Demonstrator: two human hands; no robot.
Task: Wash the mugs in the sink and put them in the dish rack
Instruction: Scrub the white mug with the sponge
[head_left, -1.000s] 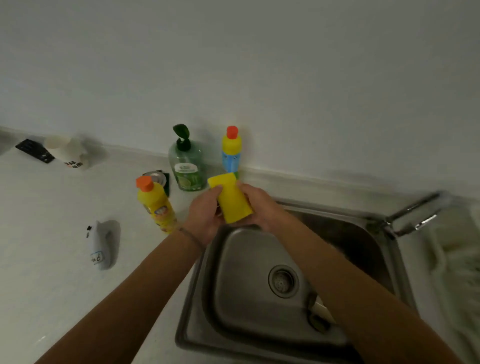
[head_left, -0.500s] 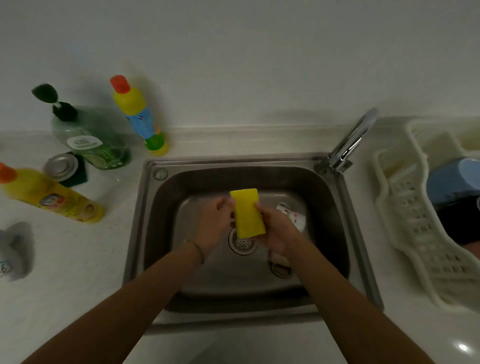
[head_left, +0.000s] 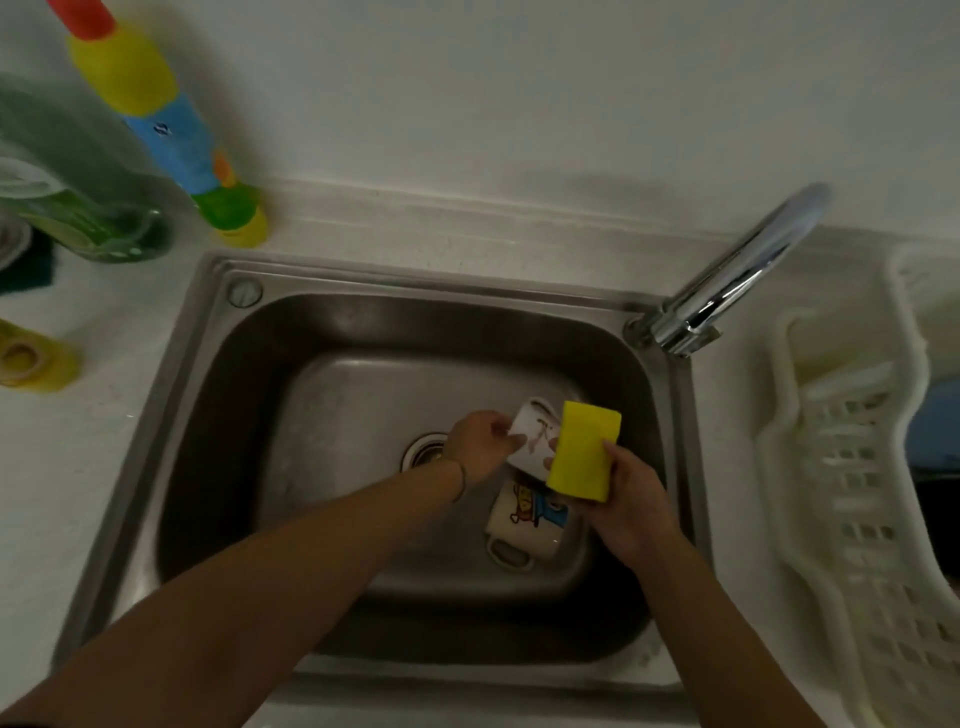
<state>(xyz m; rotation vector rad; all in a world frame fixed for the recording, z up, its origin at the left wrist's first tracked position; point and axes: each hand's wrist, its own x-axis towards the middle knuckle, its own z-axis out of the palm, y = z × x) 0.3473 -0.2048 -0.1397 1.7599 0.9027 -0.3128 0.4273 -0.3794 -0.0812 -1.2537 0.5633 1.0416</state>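
Inside the steel sink (head_left: 208, 415), the left hand (head_left: 480, 447) grasps a white patterned mug (head_left: 535, 434). Just right of that grip, the right hand (head_left: 631, 499) clasps a yellow rectangular sponge (head_left: 584, 449) touching it.

Our left hand (head_left: 480, 446) now off the sponge (head_left: 584, 451) and gripping a mug (head_left: 535, 435), sponge in our right hand (head_left: 631, 506) alone.

1. Multicoloured bottle (head_left: 171, 140) with red cap, standing on counter (head_left: 104, 467) at ten o'clock;
2. Green soap bottle (head_left: 78, 197) just left of it;
3. Yellow bottle (head_left: 31, 358) lying at nine o'clock;
4. Chrome tap (head_left: 737, 275) at two o'clock.
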